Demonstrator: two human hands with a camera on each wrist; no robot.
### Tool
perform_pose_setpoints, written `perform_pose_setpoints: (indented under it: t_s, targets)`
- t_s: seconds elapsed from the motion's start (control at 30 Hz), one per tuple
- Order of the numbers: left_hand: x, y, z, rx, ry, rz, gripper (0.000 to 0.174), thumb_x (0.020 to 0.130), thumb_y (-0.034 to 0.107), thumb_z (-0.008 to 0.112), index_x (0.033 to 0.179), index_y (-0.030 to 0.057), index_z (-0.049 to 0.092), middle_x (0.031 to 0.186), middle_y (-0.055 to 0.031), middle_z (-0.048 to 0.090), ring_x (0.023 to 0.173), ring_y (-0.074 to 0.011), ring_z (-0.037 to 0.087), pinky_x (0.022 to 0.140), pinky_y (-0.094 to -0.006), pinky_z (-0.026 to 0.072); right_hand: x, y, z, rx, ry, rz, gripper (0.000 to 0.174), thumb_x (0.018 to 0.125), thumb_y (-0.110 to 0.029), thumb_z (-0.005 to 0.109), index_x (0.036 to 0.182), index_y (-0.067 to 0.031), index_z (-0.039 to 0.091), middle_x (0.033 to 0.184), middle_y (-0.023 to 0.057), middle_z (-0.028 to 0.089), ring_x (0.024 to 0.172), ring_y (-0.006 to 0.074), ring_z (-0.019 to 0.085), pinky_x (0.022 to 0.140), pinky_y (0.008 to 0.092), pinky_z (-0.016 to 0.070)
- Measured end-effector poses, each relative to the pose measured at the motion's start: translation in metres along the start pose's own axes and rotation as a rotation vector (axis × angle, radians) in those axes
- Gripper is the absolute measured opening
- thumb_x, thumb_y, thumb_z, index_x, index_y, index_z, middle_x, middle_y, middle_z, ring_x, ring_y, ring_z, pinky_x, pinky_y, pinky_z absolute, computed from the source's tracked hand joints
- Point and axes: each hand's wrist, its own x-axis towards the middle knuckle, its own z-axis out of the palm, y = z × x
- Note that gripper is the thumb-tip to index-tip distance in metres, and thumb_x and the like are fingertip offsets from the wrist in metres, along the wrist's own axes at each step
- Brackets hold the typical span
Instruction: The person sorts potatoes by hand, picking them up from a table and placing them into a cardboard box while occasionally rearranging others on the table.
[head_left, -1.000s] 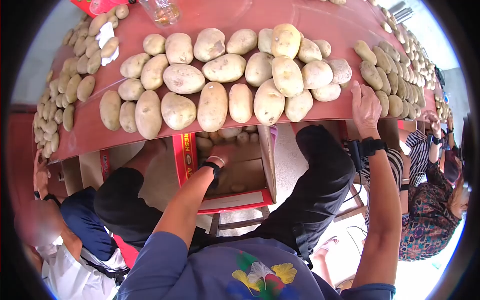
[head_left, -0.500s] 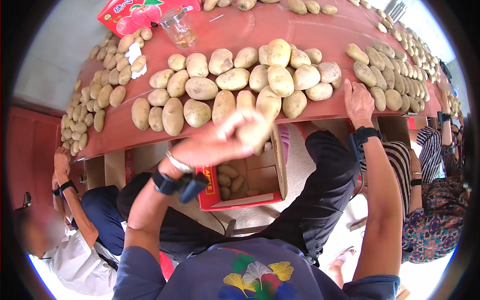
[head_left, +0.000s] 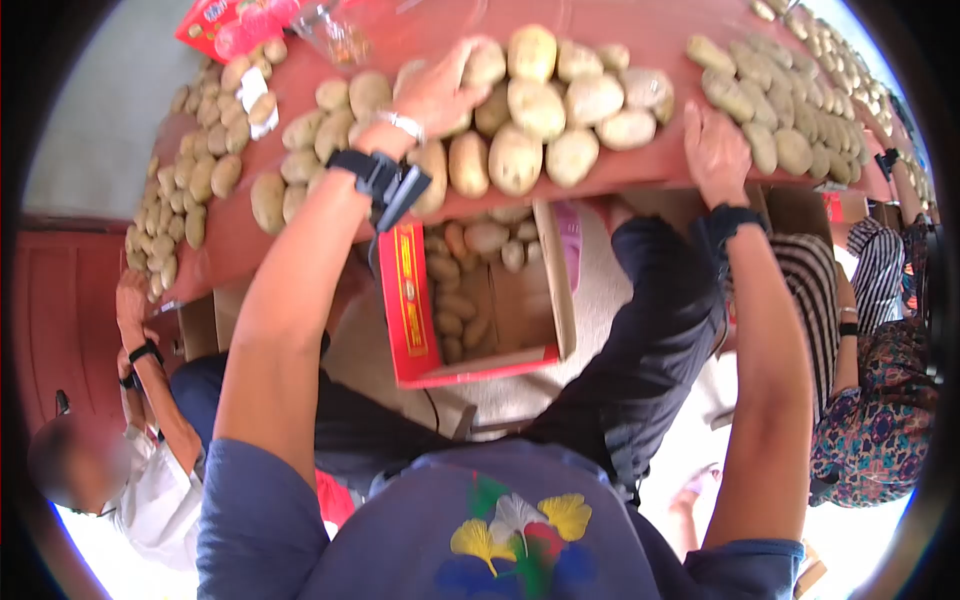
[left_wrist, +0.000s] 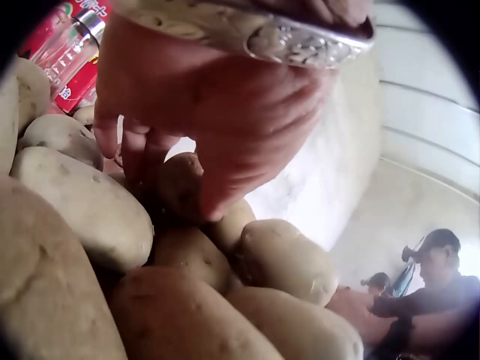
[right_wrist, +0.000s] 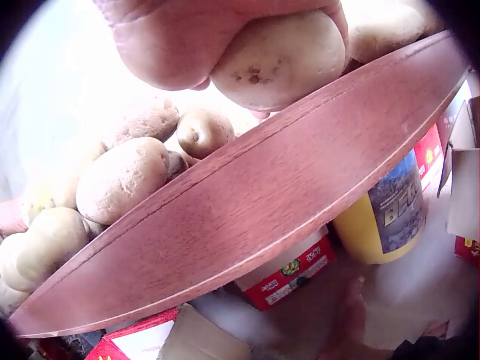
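Observation:
My left hand reaches over the near potato rows on the red table. Its fingers and thumb grip a brownish potato in the back row, with other potatoes packed around it in the left wrist view. At the table's near edge is my right hand, right of the rows. In the right wrist view its fingers and palm curl about a pale potato with a dark blemish, mostly hidden from the head view. A potato sits raised on the pile.
Below the table edge, an open red carton holds several potatoes along its left and far sides. More potato groups spread right and left. A glass jar stands by a red box behind. People sit on both sides.
My left hand came up out of the carton with a potato, passed over the table edge and is now at the back row. My right hand stays by the edge.

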Motion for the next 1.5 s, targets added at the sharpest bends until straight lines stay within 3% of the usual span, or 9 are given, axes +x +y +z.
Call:
perform_pose_setpoints:
  t_s: [0.2,0.3,0.4,0.5,0.63,0.87,1.43,1.47,1.5]
  targets:
    - [-0.018,0.005,-0.004,0.267,0.187,0.176,0.067,0.081,0.021,0.058,0.139,0.0068,0.027,0.124,-0.0196,0.048,0.099,-0.0358,0.055,0.089,-0.0407,0.0449,0.01,-0.002,-0.006,-0.105,-0.231,0.125,0.055,0.092,-0.053,0.028,0.102,-0.0132,0.064,0.104,0.0191,0.063,0.099,0.0392,0.058,0.087,0.048,0.0445]
    - [-0.048,0.061,-0.03,-0.327,0.08,-0.212,0.055,0.081,0.021,0.057,0.13,0.006,0.04,0.117,-0.0186,0.053,0.095,-0.0336,0.057,0.083,-0.0401,0.047,0.013,0.001,-0.001,-0.122,-0.264,0.141,0.056,0.092,-0.055,0.027,0.107,-0.0156,0.063,0.108,0.0172,0.063,0.103,0.0377,0.057,0.089,0.0474,0.0435]
    - [-0.103,0.065,-0.012,-0.558,-0.06,-0.133,0.019,0.09,0.019,0.059,0.102,0.0034,0.06,0.096,0.0026,0.059,0.085,-0.004,0.054,0.077,-0.0215,0.046,0.015,0.009,0.0,-0.135,-0.286,0.135,0.056,0.091,-0.056,0.026,0.109,-0.0165,0.063,0.109,0.0169,0.062,0.104,0.0376,0.056,0.089,0.0473,0.0433]
    - [-0.155,0.05,0.029,-0.726,-0.643,-0.294,0.019,0.091,0.02,0.056,0.102,0.0045,0.059,0.083,-0.0016,0.062,0.081,-0.0082,0.059,0.07,-0.025,0.0473,0.015,0.011,0.002,-0.124,-0.3,0.124,0.057,0.091,-0.057,0.027,0.108,-0.0164,0.063,0.108,0.0175,0.062,0.104,0.038,0.056,0.089,0.0473,0.0432]
    - [-0.214,-0.025,0.132,-0.367,-0.758,-0.484,0.029,0.084,0.014,0.055,0.111,0.0033,0.06,0.11,-0.0181,0.063,0.104,-0.029,0.06,0.089,-0.0366,0.0467,0.013,0.007,-0.001,-0.101,-0.257,0.143,0.057,0.09,-0.057,0.03,0.101,-0.0138,0.066,0.1,0.0173,0.065,0.098,0.0378,0.058,0.085,0.0435,0.0432]
    - [-0.254,-0.087,0.25,0.145,-1.249,-0.383,0.045,0.079,0.009,0.055,0.124,0.0087,0.053,0.126,-0.0176,0.054,0.116,-0.0323,0.052,0.095,-0.0398,0.0441,0.019,0.024,0.006,-0.109,-0.333,0.131,0.057,0.09,-0.058,0.028,0.108,-0.0164,0.063,0.104,0.0186,0.063,0.103,0.0406,0.055,0.089,0.0468,0.0416]
    - [-0.316,-0.12,0.355,0.28,-0.989,-0.492,0.028,0.087,0.025,0.052,0.108,0.0128,0.067,0.117,-0.0086,0.062,0.107,-0.028,0.059,0.086,-0.0433,0.0479,0.007,0.023,0.005,-0.09,-0.028,-0.102,0.046,0.093,-0.045,0.039,0.088,-0.0087,0.067,0.068,0.0114,0.062,0.074,0.0302,0.062,0.073,0.0387,0.0452]
    - [-0.347,-0.157,0.371,0.38,-1.042,-0.127,0.036,0.083,0.027,0.055,0.113,0.0085,0.064,0.122,-0.0147,0.058,0.114,-0.0279,0.055,0.091,-0.0404,0.0464,0.008,0.018,0.0,-0.069,-0.135,-0.022,0.044,0.093,-0.044,0.04,0.091,-0.0077,0.065,0.081,0.0147,0.063,0.083,0.0351,0.06,0.078,0.0428,0.0444]
    - [-0.292,-0.109,0.302,0.203,-1.222,-0.364,0.046,0.082,0.029,0.055,0.121,0.0055,0.057,0.125,-0.0152,0.056,0.115,-0.0274,0.054,0.094,-0.0397,0.0446,0.008,0.009,-0.007,-0.046,-0.238,0.055,0.042,0.093,-0.042,0.042,0.094,-0.0067,0.064,0.095,0.018,0.064,0.092,0.0399,0.057,0.082,0.0468,0.0437]
